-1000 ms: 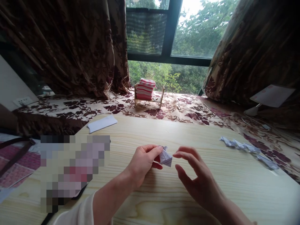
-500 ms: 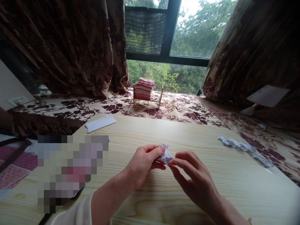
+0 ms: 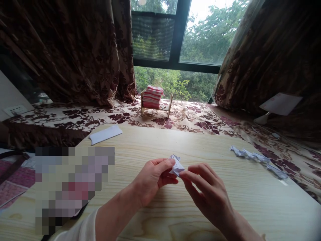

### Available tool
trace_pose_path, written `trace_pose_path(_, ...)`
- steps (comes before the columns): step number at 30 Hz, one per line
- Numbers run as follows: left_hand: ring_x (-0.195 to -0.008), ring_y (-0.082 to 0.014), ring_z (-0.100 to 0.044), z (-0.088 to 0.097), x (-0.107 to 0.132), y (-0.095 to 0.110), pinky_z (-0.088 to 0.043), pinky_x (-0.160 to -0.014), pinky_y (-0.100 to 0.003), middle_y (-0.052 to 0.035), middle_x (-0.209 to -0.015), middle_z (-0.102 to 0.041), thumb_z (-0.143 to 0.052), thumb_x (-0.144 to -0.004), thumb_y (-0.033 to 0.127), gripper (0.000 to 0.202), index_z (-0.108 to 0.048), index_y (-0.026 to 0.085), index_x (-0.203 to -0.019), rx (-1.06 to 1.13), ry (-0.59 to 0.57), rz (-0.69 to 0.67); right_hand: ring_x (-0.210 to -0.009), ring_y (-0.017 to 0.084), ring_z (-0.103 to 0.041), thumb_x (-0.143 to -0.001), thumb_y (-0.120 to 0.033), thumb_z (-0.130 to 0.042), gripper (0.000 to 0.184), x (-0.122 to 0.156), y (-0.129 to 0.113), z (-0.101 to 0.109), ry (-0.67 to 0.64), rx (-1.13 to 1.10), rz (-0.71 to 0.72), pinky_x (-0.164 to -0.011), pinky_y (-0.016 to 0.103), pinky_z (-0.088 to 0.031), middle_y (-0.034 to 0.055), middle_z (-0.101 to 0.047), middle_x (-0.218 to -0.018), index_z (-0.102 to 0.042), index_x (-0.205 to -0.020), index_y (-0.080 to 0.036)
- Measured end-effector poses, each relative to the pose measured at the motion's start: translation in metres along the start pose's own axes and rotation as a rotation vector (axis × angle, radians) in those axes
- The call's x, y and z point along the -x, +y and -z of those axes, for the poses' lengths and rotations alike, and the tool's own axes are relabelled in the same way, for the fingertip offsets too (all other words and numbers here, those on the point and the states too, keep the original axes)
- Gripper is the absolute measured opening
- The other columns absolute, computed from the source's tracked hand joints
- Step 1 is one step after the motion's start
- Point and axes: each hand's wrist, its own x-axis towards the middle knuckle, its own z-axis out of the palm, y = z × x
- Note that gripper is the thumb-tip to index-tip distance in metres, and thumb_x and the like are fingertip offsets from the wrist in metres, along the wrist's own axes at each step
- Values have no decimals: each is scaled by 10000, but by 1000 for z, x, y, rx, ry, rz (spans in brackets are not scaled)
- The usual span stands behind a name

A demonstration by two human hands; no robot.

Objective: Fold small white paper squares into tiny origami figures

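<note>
A small folded piece of white paper, creased into angular flaps, is held above the table by both hands. My left hand pinches its left side, thumb on top and the other fingers curled beneath. At its lower right corner, the index finger and thumb of my right hand close on the paper's edge. Several similar folded paper pieces lie in a slanting row at the table's right edge. A flat stack of white paper strips rests at the table's far left.
The light wooden table stands against a sill with flowered cloth. On the sill are a small wooden rack with folded striped cloths and a white lamp. A blurred-out patch covers something on the left.
The whole view has shifted slightly. Both hands keep hold of the folded paper, which looks turned a little, with a lower flap showing more plainly.
</note>
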Motion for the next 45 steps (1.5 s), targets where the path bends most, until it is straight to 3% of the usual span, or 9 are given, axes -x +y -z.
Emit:
trace_pose_path(7, -597, -107, -528, 1, -1, -3, -505, -606, -249, -69, -684, -636, -691, -699, 275, 207, -670, 69, -705, -43, 83, 6, -769, 172, -502, -796, 1, -563, 293, 0, 0, -3, -30, -5, 14, -643, 312, -451, 82, -578, -877, -573, -1043, -156)
trace_pose_path(23, -580, -122, -530, 0, -1, -7, -473, -598, -262, -62, -632, -622, -681, -686, 344, 264, -663, 84, -644, -190, 117, -57, -726, 165, -547, -814, -62, -580, 227, -2, -2, -4, -42, 40, 28, -633, 306, -456, 57, -620, -823, -594, -1007, -179)
trace_pose_path(45, -542, -104, -495, 2, -1, -9, -461, -575, -255, -39, -592, -598, -695, -659, 323, 237, -654, 92, -623, -135, 145, 6, -740, 181, -568, -811, -117, -575, 220, -1, -2, -6, -70, 70, 9, -643, 326, -482, 68, -627, -847, -597, -1019, -184)
